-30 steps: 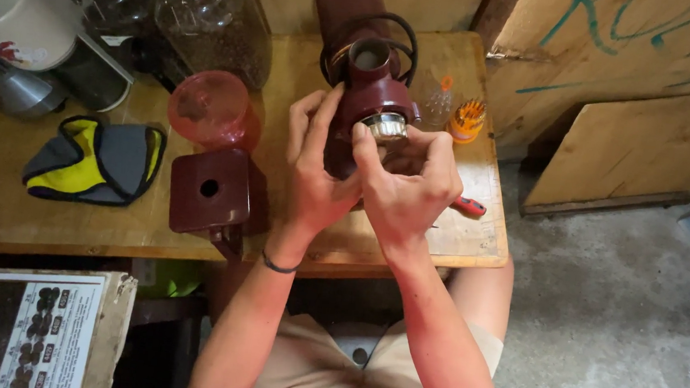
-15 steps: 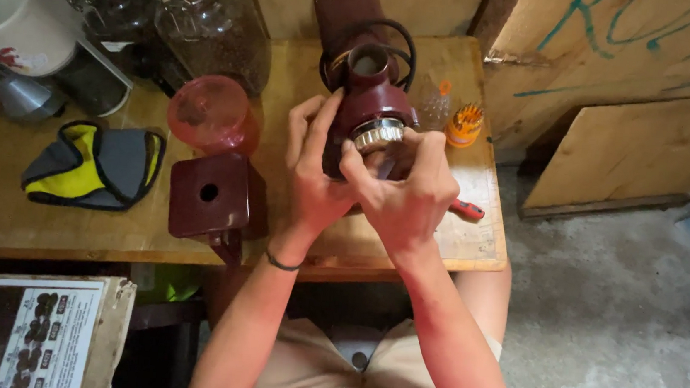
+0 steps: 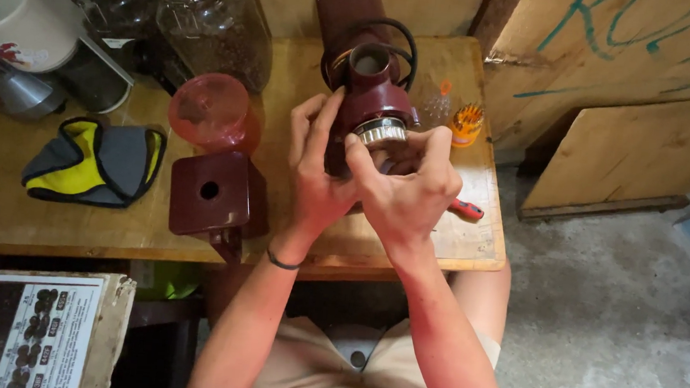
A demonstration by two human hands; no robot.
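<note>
Hands, left and right, apparently gripping maroon grinder.

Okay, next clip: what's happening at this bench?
A person seated at a wooden table has both bare hands on a dark red grinder-like machine. The left hand steadies its body, while the right hand fingers pinch a ribbed metal ring on it. Beside them lie a dark red square cover with a hole, a pink translucent hopper, a folded cloth and glass jars.
</note>
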